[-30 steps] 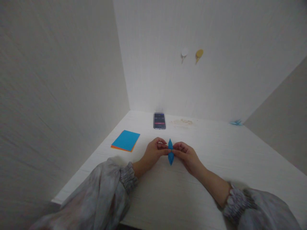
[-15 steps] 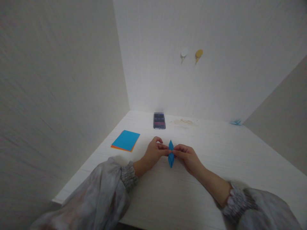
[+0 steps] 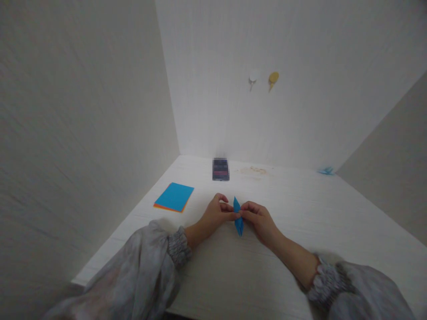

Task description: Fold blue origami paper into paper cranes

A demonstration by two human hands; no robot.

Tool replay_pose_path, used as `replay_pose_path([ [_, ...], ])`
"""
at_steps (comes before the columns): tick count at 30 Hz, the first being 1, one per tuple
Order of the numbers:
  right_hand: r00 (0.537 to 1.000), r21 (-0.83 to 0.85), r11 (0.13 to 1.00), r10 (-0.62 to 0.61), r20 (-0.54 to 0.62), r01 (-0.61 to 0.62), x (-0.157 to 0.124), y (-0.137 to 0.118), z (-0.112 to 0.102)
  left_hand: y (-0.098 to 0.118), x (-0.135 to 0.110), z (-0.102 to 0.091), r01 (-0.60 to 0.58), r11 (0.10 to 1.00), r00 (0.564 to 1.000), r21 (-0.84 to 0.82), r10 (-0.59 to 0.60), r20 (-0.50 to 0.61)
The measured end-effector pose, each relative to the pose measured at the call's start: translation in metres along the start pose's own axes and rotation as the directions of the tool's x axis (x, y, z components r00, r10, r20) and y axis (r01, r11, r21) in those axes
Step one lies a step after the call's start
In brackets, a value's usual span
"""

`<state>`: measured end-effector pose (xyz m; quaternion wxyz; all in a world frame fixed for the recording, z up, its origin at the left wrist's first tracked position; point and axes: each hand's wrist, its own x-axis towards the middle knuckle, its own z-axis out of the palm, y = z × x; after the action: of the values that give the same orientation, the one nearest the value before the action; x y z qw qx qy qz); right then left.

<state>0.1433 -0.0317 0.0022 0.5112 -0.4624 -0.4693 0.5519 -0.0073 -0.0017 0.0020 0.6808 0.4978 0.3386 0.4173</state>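
A small folded blue paper piece (image 3: 238, 217), narrow with pointed ends, stands between my two hands just above the white table (image 3: 300, 231). My left hand (image 3: 216, 213) pinches its left side with thumb and fingertips. My right hand (image 3: 258, 218) pinches its right side the same way. Both hands are closed on the paper, and both wrists lie low over the table. Grey patterned sleeves cover my forearms.
A stack of square paper sheets (image 3: 174, 197), blue on top with orange under it, lies to the left. A dark phone (image 3: 220, 169) lies near the back wall. A small blue folded figure (image 3: 326, 170) sits at the far right corner. Two hooks (image 3: 263, 79) hang on the wall.
The folded paper has tilted slightly and its lower tip has sunk a little. Both hands keep their pinch and have hardly moved.
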Motion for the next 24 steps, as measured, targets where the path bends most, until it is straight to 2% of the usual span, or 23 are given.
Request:
replay_pose_path([
  [8,0.999,0.025,1.000,0.002,0.042,-0.003,0.0022,0.0041,-0.0049,0.0056,-0.0012,0.0030,-0.004,1.000,1.000,-0.011,0.004,-0.007],
  [20,0.997,0.031,0.997,-0.069,0.034,0.068,0.0013,0.0015,-0.0045,0.0038,-0.0004,0.0017,-0.035,0.987,0.990,-0.154,0.055,0.127],
  [24,0.997,0.048,0.996,-0.073,0.018,0.072,0.0012,0.0022,-0.0037,0.0050,-0.0006,0.0036,-0.057,0.985,0.991,-0.160,0.076,0.111],
])
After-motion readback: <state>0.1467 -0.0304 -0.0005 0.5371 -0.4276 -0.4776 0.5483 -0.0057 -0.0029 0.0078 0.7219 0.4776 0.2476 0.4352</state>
